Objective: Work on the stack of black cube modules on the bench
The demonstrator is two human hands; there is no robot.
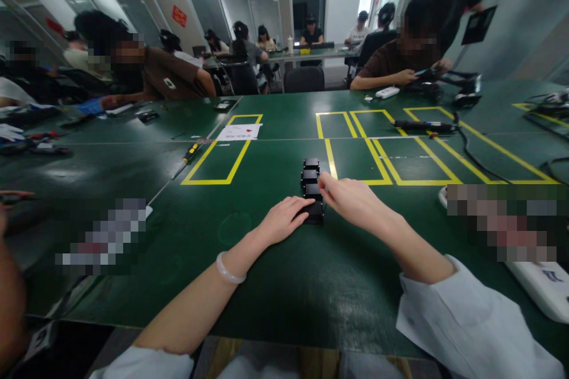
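Several small black box-shaped modules [312, 176] stand in a line running away from me on the green table. My left hand [287, 217] lies low with its fingers stretched out, and their tips rest on the nearest black module [315, 213]. Around that wrist is a pale bangle [230, 269]. On the other side of the line, my right hand [349, 198] has its fingertips pinched together close against the modules. Whatever may be between those fingertips is too small or hidden to make out.
Yellow tape [208, 182] marks boxes on the table [267, 284]. A paper sheet [239, 132] and a yellow-black screwdriver [191, 153] lie left; a corded black tool [424, 125] lies right. White-edged, blurred-out items [540, 290] flank my arms. Other people sit across the table.
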